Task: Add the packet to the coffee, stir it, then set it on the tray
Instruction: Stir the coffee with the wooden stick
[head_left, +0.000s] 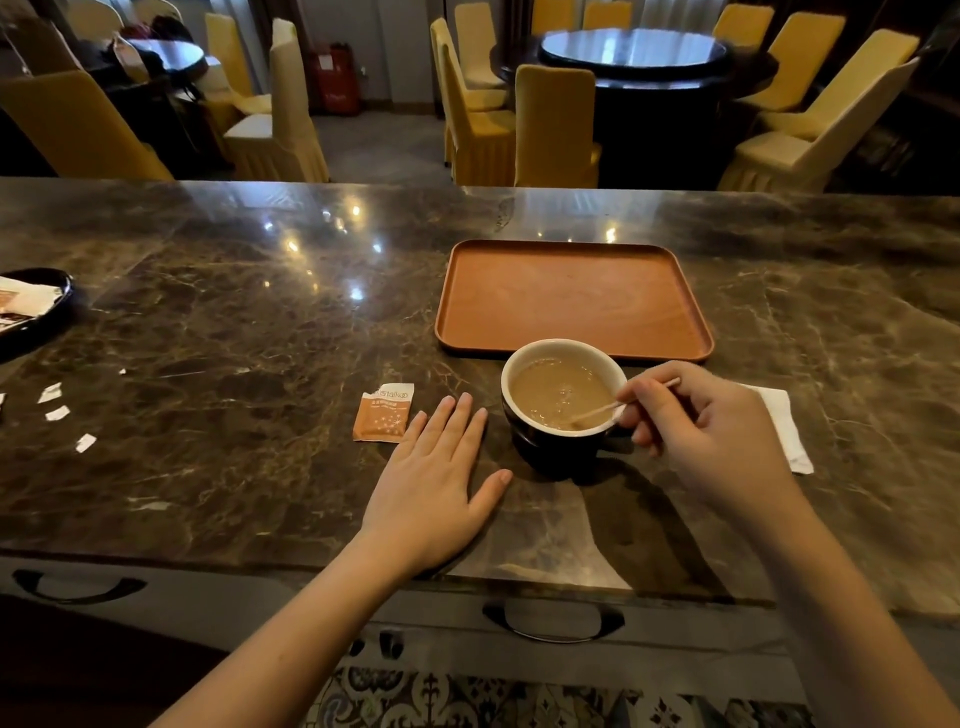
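A dark cup (556, 447) with a white inside holds milky coffee and stands on the marble counter just in front of the orange tray (571, 299). My right hand (711, 436) pinches a thin wooden stir stick (597, 411) whose lower end dips into the coffee at the cup's right side. My left hand (436, 478) lies flat on the counter left of the cup, fingers spread, holding nothing. The torn orange-and-white packet (383, 413) lies flat just beyond my left fingertips.
A white napkin (784, 426) lies right of my right hand. Torn paper scraps (57, 413) are scattered at the left, near a black dish (36, 306) holding more packets. Drawer handles sit below the counter's front edge. Yellow-covered chairs and round tables stand beyond the counter.
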